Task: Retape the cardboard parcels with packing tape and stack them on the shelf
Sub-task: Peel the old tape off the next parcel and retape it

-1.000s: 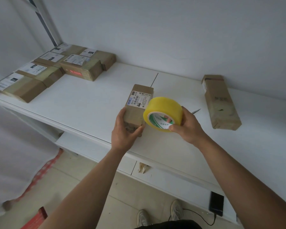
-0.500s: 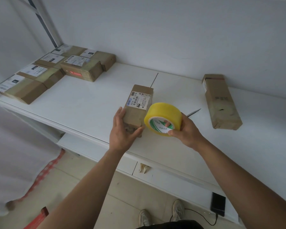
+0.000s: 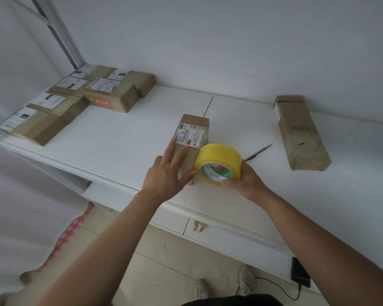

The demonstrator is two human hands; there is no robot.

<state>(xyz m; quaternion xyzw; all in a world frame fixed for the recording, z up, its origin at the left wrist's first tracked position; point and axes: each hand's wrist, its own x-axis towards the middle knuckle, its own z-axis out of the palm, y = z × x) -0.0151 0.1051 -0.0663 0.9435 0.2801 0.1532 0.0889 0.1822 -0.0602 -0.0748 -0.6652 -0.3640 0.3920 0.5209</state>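
Two hands working at white table (image 3: 124, 138). Left hand (image 3: 167, 173) lying flat on small parcel (image 3: 191, 142) mid-table, fingers (image 3: 171, 146) straight and spread, thumb against near end. Parcel label (image 3: 189, 134) showing barcode and "S01E- M1 A21B"; smaller print too fine for reading. Right hand (image 3: 244, 177) gripping yellow tape roll (image 3: 218, 163), fingers curled round rim, one fingertip poking through core. Roll touching parcel's near right corner; green-and-white core label, text not legible. Dark blade (image 3: 259, 151) lying just beyond roll. Long parcel (image 3: 301, 133) sitting well apart at right near wall, dark stamp on top unreadable. Six or so labelled parcels (image 3: 75, 100) sitting grouped at far left corner, red mark on one side face. Black phone (image 3: 300, 275) charging at table's near edge.
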